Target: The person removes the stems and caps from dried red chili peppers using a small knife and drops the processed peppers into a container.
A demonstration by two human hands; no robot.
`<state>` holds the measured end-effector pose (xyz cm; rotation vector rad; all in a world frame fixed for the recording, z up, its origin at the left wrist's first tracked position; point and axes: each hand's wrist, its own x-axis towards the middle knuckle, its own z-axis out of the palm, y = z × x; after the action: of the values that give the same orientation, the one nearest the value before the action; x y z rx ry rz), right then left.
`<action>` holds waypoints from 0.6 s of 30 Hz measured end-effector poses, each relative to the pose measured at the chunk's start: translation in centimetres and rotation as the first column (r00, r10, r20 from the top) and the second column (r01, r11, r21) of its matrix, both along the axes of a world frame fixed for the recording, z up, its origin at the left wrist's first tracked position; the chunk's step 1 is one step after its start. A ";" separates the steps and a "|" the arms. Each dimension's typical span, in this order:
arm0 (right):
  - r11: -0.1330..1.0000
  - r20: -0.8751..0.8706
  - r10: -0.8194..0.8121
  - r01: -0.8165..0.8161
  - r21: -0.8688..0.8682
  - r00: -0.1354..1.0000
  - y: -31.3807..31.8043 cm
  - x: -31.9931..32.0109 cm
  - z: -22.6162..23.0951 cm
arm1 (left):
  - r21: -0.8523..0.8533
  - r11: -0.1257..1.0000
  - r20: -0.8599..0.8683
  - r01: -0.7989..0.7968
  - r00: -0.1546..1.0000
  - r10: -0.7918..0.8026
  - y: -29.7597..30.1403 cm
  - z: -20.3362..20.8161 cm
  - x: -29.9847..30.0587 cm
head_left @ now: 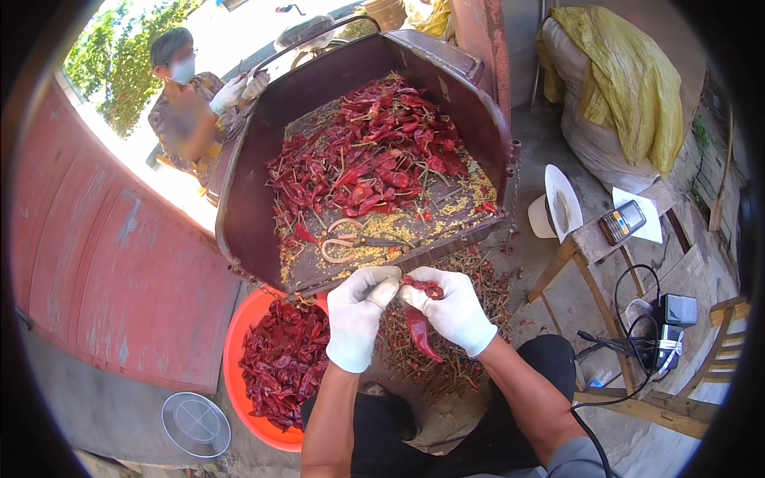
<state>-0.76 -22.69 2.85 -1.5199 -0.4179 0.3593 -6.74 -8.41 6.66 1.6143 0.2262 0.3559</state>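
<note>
Both of my hands wear white gloves and meet in front of the open end of a metal cart bed point(307, 92). My right hand point(453, 309) is closed on dried red chili peppers; one chili pepper point(419, 334) hangs below its fingers, and another red piece shows above them. My left hand point(360, 315) is pinched at the right hand's fingertips; what it grips, if anything, is hidden. Beyond them, a heap of dried red peppers point(382, 159) lies in the bed among loose seeds. Scissors point(341, 240) with looped handles rest near its front edge.
Left of my legs stands an orange basin point(236, 338) of red peppers beside a round sieve point(196, 425). Stem litter point(454, 350) covers the ground below my hands. A wooden stool point(590, 243) bears a handheld device point(622, 221). Another gloved person point(191, 119) stands beyond the cart.
</note>
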 end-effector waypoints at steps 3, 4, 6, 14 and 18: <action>0.976 0.263 -0.024 0.080 -0.204 0.964 -0.4 0.2 0.6 | 0.384 0.923 0.063 0.004 0.998 -0.030 0.7 -0.5 0.2; 0.963 0.357 -0.022 0.116 -0.244 0.934 -0.5 0.2 0.7 | 0.500 0.866 0.086 -0.010 0.996 -0.038 0.7 -0.1 0.2; 0.934 0.475 -0.003 0.172 -0.313 0.880 -0.8 0.1 1.3 | 0.635 0.772 0.109 -0.044 0.993 -0.033 0.3 0.6 0.1; 0.910 0.433 -0.004 0.182 -0.372 0.902 -1.3 0.1 1.1 | 0.863 0.423 0.358 -0.277 0.925 -0.124 -0.2 -1.0 0.7; 0.992 -0.057 0.026 -0.019 0.127 0.998 0.1 0.4 -1.3 | 0.662 0.718 0.286 -0.215 0.958 0.023 -0.6 -1.4 0.3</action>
<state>-0.35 -22.59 1.59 -1.3788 -0.4049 0.3869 -6.45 -8.98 5.30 2.2731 -0.0176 0.8244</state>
